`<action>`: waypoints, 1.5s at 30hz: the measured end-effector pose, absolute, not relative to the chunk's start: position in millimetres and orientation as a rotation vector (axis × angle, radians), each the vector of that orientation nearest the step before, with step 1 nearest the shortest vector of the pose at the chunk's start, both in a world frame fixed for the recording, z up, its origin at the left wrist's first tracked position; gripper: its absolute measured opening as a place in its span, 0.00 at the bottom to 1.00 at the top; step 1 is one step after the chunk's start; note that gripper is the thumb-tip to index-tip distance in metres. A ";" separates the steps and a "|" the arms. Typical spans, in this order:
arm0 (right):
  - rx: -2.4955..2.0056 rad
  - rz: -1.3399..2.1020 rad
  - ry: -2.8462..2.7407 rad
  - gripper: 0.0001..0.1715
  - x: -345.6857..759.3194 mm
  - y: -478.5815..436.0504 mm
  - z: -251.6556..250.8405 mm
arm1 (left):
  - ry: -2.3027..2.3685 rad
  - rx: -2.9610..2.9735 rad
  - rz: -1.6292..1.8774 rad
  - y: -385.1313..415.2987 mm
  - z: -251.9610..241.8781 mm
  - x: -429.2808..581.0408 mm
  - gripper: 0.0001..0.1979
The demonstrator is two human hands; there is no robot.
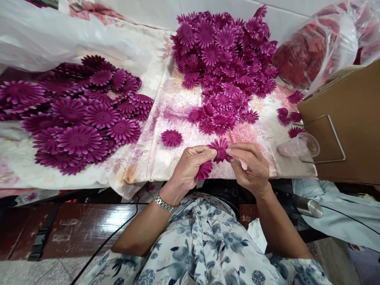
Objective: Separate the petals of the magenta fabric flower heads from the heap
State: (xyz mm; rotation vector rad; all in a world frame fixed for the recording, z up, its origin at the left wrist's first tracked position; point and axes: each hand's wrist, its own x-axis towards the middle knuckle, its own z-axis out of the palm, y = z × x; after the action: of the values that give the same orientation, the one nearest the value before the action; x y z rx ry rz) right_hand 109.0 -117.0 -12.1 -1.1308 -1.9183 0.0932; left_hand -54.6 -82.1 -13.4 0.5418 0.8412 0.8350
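Between my hands, just over the table's front edge, is a magenta fabric flower layer (220, 151) with narrow petals. My left hand (192, 163) pinches its left side between thumb and fingers. A second magenta flower piece (204, 170) shows under that hand, held in or against its lower fingers. My right hand (251, 164) is closed at the flower's right side, thumb and index finger at the petals; the exact contact is partly hidden. A single flower layer (171, 138) lies flat on the cloth to the left of my hands.
A tall heap of magenta flowers (222, 51) stands behind my hands. Larger flower layers (80, 118) are piled at left. On the right are a clear plastic cup (299, 146) on its side, a metal wire frame (337, 136), a cardboard box (347, 122) and a bag of red petals (311, 47).
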 end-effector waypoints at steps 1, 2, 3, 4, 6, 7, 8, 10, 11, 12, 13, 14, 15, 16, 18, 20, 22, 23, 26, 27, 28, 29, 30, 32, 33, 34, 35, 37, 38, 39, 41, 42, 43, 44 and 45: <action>-1.171 0.170 -1.856 0.19 109.1 -117.3 -12.4 | 0.853 0.548 0.847 -82.2 -13.9 -54.6 0.11; -1.211 0.269 -1.778 0.19 109.1 -117.4 -12.9 | 0.862 0.562 0.864 -82.6 -14.4 -54.5 0.11; -1.244 0.380 -1.696 0.18 108.8 -117.3 -13.5 | 0.871 0.579 0.882 -83.2 -14.9 -54.2 0.10; -1.263 0.483 -1.626 0.17 108.4 -117.1 -14.1 | 0.882 0.595 0.901 -83.9 -15.4 -53.8 0.10; -1.276 0.636 -1.544 0.16 107.1 -116.8 -15.6 | 0.909 0.618 0.934 -85.4 -16.2 -52.5 0.08; -1.273 0.688 -1.525 0.16 106.4 -116.8 -16.3 | 0.918 0.627 0.950 -86.2 -16.7 -51.8 0.08; -1.267 0.736 -1.510 0.16 105.7 -116.9 -17.1 | 0.927 0.637 0.966 -86.8 -17.2 -51.1 0.07; -1.259 0.844 -1.472 0.18 104.0 -117.2 -18.5 | 0.939 0.669 0.998 -88.1 -18.6 -49.9 0.07; -1.257 0.908 -1.447 0.19 102.7 -117.3 -19.3 | 0.945 0.699 1.013 -88.7 -19.6 -49.5 0.07; -1.258 0.974 -1.416 0.21 101.2 -117.2 -20.1 | 0.952 0.740 1.028 -89.4 -20.7 -49.2 0.08; -1.264 1.040 -1.383 0.21 99.3 -117.1 -21.0 | 0.961 0.788 1.038 -90.2 -21.9 -49.1 0.08; -1.274 1.097 -1.345 0.20 97.1 -116.8 -22.0 | 0.966 0.838 1.041 -91.0 -23.1 -49.0 0.09; -1.282 1.141 -1.307 0.19 94.8 -116.5 -23.1 | 0.965 0.884 1.038 -91.8 -24.3 -49.1 0.09; -1.285 1.167 -1.273 0.17 92.7 -116.3 -24.2 | 0.961 0.920 1.030 -92.5 -25.4 -49.2 0.10; -1.281 1.164 -1.240 0.13 89.8 -116.1 -26.2 | 0.950 0.956 1.015 -93.6 -27.5 -49.8 0.12; -1.289 1.072 -1.252 0.09 89.5 -116.7 -27.4 | 0.948 0.976 1.010 -93.6 -29.1 -51.0 0.15; -1.320 0.948 -1.264 0.05 91.4 -117.7 -27.7 | 0.956 0.991 1.014 -92.7 -29.7 -53.1 0.14; -1.338 0.901 -1.265 0.05 92.7 -118.2 -27.7 | 0.962 1.000 1.021 -92.1 -29.5 -54.5 0.13; -1.377 0.866 -1.278 0.07 96.0 -119.2 -27.0 | 1.019 1.078 1.084 -91.4 -25.3 -58.9 0.10; -1.388 0.875 -1.288 0.08 96.4 -119.2 -26.6 | 1.048 1.136 1.106 -91.8 -22.8 -60.0 0.09; -1.396 0.879 -1.298 0.09 96.3 -119.0 -26.2 | 1.075 1.212 1.120 -92.5 -20.0 -60.6 0.09; -1.401 0.880 -1.306 0.10 95.8 -118.7 -25.6 | 1.092 1.301 1.124 -93.1 -17.3 -60.8 0.09; -1.405 0.883 -1.315 0.11 95.0 -118.2 -25.0 | 1.095 1.395 1.119 -93.7 -14.8 -60.4 0.09; -1.397 0.900 -1.325 0.13 93.8 -117.0 -23.7 | 1.063 1.572 1.089 -93.8 -11.5 -58.5 0.10; -1.386 0.916 -1.330 0.14 93.6 -116.4 -23.2 | 1.038 1.641 1.072 -93.1 -10.8 -57.2 0.11; -1.372 0.941 -1.331 0.15 93.9 -115.9 -23.1 | 1.016 1.690 1.051 -92.0 -10.7 -55.9 0.11; -1.355 0.969 -1.328 0.15 94.6 -115.6 -23.2 | 0.997 1.717 1.028 -90.6 -11.0 -54.7 0.11; -1.321 1.028 -1.317 0.16 97.1 -115.9 -24.3 | 0.966 1.716 0.977 -87.9 -12.4 -52.7 0.08; -1.305 1.062 -1.301 0.17 98.5 -116.5 -25.1 | 0.953 1.697 0.951 -87.0 -13.3 -52.0 0.06; -1.286 1.096 -1.275 0.18 99.6 -117.4 -25.8 | 0.948 1.667 0.930 -86.6 -14.3 -51.4 0.04; -1.236 1.154 -1.216 0.19 100.9 -119.7 -26.8 | 0.945 1.569 0.908 -87.1 -17.3 -50.6 0.01; -1.204 1.173 -1.195 0.19 101.0 -120.8 -26.9 | 0.952 1.491 0.912 -87.4 -19.1 -50.5 0.01; -1.166 1.184 -1.176 0.20 101.2 -121.8 -26.7 | 0.965 1.391 0.932 -87.4 -21.0 -50.7 0.02; -1.128 1.193 -1.147 0.21 101.6 -122.7 -26.0 | 0.987 1.274 0.967 -86.7 -22.7 -51.3 0.03; -1.093 1.199 -1.104 0.22 102.4 -123.4 -25.0 | 1.012 1.150 1.019 -85.2 -24.2 -52.4 0.04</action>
State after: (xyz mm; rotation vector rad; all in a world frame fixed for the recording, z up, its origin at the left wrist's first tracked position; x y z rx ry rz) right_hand 102.4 -123.4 -25.0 -1.0928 -1.1039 1.1993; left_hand -52.4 -85.2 -24.2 1.1504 1.0119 1.0188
